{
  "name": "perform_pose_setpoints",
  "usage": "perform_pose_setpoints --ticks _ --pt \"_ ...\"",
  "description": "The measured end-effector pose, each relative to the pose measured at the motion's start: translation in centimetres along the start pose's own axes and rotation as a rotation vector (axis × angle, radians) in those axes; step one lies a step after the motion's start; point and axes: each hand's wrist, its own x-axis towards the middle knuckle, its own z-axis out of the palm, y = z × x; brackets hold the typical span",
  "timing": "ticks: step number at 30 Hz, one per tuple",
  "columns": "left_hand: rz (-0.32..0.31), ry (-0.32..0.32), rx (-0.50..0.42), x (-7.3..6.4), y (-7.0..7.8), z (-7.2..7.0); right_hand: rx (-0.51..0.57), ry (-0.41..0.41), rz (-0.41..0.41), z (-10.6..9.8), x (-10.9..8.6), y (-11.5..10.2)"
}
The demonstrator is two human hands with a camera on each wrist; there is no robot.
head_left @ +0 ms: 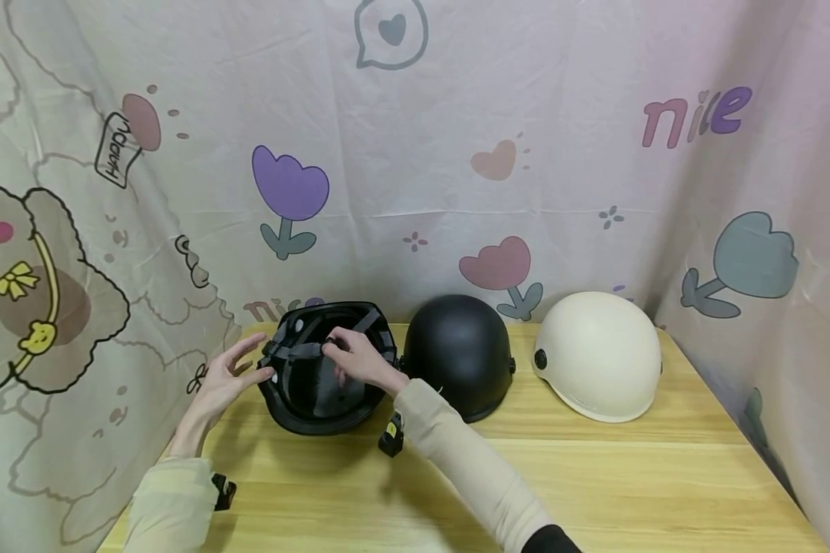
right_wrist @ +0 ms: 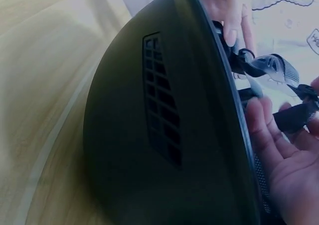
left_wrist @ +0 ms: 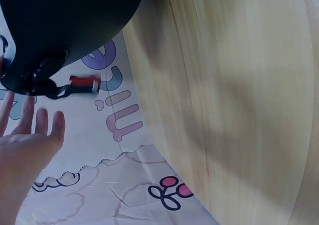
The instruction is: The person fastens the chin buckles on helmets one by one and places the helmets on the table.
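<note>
A black helmet (head_left: 296, 418) lies upturned on the table's left side, its hollow facing me and its dark straps in view. My right hand (head_left: 360, 359) is over the hollow and pinches a chin strap (head_left: 297, 352). In the right wrist view the strap (right_wrist: 294, 116) runs among the right hand's (right_wrist: 294, 160) fingers. My left hand (head_left: 224, 380) is at the helmet's left rim, thumb touching it and fingers spread. In the left wrist view a blurred buckle end with a red part (left_wrist: 84, 83) hangs beyond the left hand's (left_wrist: 30, 145) extended fingers.
A second black helmet (head_left: 459, 353) sits dome up, close against the upturned one's right side. Farther right stands a cream helmet (head_left: 598, 357), also dome up. They rest on a wooden table (head_left: 595, 484) with a printed curtain (head_left: 401, 184) behind.
</note>
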Motion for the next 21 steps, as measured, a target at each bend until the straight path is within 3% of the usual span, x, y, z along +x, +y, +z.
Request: perform_pose_setpoints --ticks 5,11,17,21 --pt "0.057 -0.011 -0.029 -0.1 -0.5 0.2 0.068 0.036 -0.026 -0.3 -0.4 -0.1" --pt "0.062 -0.027 -0.034 -0.1 -0.6 0.1 0.098 0.076 -0.046 -0.6 -0.5 0.1" --pt "-0.007 -0.048 -0.007 -0.3 -0.4 0.0 0.141 0.1 -0.091 -1.2 -0.6 0.2" --pt "-0.066 -0.076 0.021 -0.4 -0.3 -0.1 0.167 0.117 -0.07 -1.6 -0.7 0.3"
